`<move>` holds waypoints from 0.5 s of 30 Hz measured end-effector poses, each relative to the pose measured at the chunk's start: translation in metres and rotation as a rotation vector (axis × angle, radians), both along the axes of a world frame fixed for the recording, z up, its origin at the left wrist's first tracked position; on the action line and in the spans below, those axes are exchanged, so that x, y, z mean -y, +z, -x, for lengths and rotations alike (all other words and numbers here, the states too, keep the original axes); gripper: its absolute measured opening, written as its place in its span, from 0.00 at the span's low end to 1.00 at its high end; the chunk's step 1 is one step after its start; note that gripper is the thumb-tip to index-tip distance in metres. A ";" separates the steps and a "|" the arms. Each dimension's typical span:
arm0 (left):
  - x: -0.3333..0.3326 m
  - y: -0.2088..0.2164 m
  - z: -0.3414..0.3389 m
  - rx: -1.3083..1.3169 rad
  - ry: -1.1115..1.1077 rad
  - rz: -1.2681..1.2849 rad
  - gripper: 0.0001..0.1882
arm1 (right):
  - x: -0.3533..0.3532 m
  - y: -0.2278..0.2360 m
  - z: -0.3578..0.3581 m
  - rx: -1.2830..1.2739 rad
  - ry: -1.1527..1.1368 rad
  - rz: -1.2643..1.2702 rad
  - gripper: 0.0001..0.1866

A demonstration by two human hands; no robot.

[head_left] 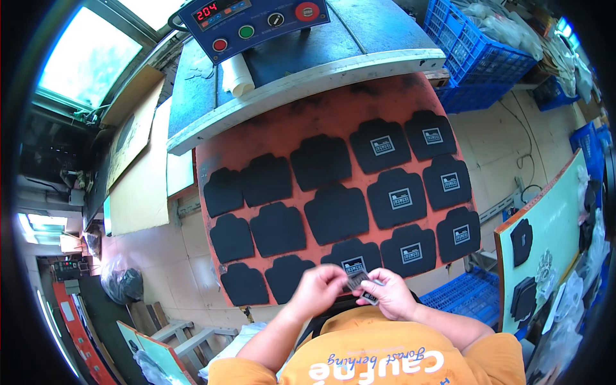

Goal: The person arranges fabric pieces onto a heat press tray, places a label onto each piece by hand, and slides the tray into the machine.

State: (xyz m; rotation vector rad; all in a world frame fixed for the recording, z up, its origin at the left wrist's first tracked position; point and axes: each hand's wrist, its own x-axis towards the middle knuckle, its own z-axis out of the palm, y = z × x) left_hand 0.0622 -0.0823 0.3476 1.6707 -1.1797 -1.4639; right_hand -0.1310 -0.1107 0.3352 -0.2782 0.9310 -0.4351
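My left hand (316, 292) pinches the edge of a small dark label with pale print (357, 278). My right hand (393, 296) grips a few more of these small labels (370, 296) between thumb and fingers. Both hands are close together over the near edge of a red-orange pad (256, 136). Black shaped fabric pieces lie flat on it in three rows. The two right-hand columns carry grey-white rectangular labels, such as on this black piece (378, 160). A labelled black piece (345, 248) lies just beyond my hands. Black pieces farther left, like this plain one (277, 231), show no label.
Beyond the pad stands a machine's blue plate (359, 32) with a pale front edge, carrying a control box (256, 45) and a white roll (236, 76). Blue crates (471, 58) stand at the back right. A pale board (545, 218) with black pieces is at right.
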 end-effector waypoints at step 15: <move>0.134 -0.010 -0.040 0.648 -0.156 0.083 0.08 | 0.070 -0.011 -0.022 0.062 -0.186 0.034 0.13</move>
